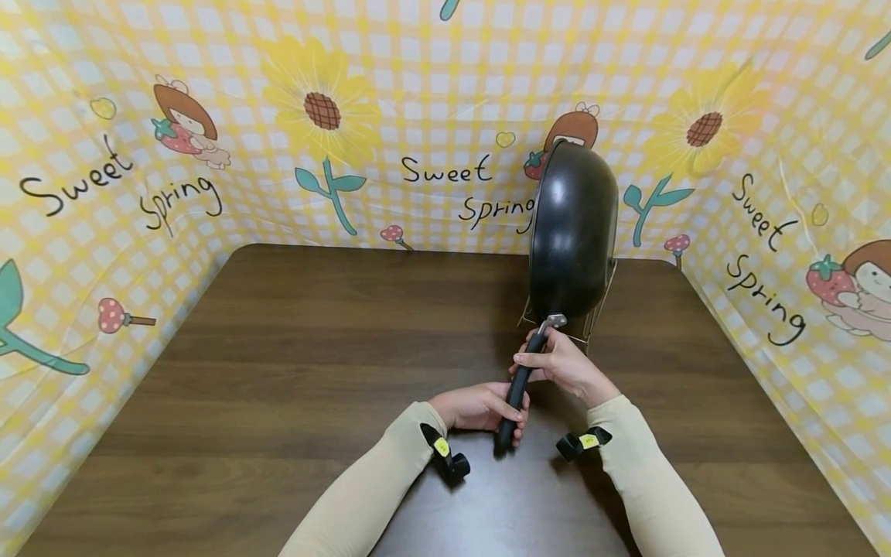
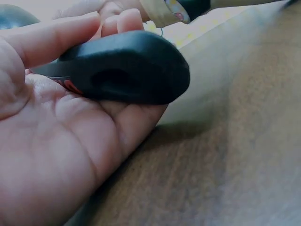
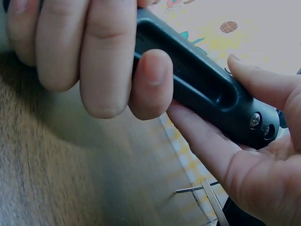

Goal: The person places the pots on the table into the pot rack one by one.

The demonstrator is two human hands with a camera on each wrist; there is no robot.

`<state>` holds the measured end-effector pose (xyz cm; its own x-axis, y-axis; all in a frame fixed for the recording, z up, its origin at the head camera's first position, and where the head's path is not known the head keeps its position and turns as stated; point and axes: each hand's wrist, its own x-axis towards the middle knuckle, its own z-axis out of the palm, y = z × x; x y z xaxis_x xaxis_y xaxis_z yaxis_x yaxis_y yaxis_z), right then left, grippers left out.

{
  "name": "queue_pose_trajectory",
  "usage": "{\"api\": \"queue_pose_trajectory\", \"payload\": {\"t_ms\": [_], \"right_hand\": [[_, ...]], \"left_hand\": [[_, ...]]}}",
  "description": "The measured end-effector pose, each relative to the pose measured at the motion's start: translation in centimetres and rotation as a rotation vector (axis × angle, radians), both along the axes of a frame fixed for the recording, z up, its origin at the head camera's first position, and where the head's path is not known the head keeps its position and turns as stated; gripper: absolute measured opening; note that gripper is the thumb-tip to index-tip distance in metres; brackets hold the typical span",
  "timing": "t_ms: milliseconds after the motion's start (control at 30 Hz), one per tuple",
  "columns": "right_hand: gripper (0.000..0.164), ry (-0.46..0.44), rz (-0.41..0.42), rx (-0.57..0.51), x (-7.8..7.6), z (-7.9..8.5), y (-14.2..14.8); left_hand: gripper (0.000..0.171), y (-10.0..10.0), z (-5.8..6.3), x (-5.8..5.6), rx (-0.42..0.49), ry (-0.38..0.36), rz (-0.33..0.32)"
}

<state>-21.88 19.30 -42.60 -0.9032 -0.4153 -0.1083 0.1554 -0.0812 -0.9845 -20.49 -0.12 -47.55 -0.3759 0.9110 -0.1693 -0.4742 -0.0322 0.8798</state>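
Observation:
A black, deep frying pan [image 1: 574, 224] stands on its side at the back right, its rounded underside turned rightward. Its long black handle [image 1: 519, 383] slants down toward the front of the table. My left hand [image 1: 480, 406] grips the handle near its free end, thumb across the top and fingers beneath. Farther up, close to the metal joint, my right hand [image 1: 564, 363] holds it between thumb and fingers. In the left wrist view the rounded handle end [image 2: 141, 70] juts past the palm. The right wrist view shows a grooved handle face [image 3: 207, 84] with screws.
A thin wire rack [image 1: 602, 309] stands under and behind the pan, partly hidden by it. Below is a dark wooden table [image 1: 313, 333]. Yellow checked cloth [image 1: 431, 93] with flowers and lettering walls the table at the back and both sides.

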Motion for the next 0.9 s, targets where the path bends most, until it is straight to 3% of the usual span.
{"api": "queue_pose_trajectory", "payload": {"t_ms": [333,633,767,900], "right_hand": [[0.035,0.014,0.019,-0.005,0.0,-0.3,0.1],[0.044,0.025,0.059,0.022,0.2,-0.2,0.7],[0.056,0.041,0.085,0.118,0.1,0.0,1.2],[0.063,0.090,0.136,0.309,0.3,0.6,1.9]], "left_hand": [[0.021,-0.2,-0.3,0.0,-0.037,-0.003,0.025],[0.029,-0.7,-0.4,-0.1,-0.070,0.075,0.053],[0.038,-1.4,0.3,0.3,-0.113,0.117,0.067],[0.049,-2.5,1.1,1.1,-0.169,0.162,0.087]]}}
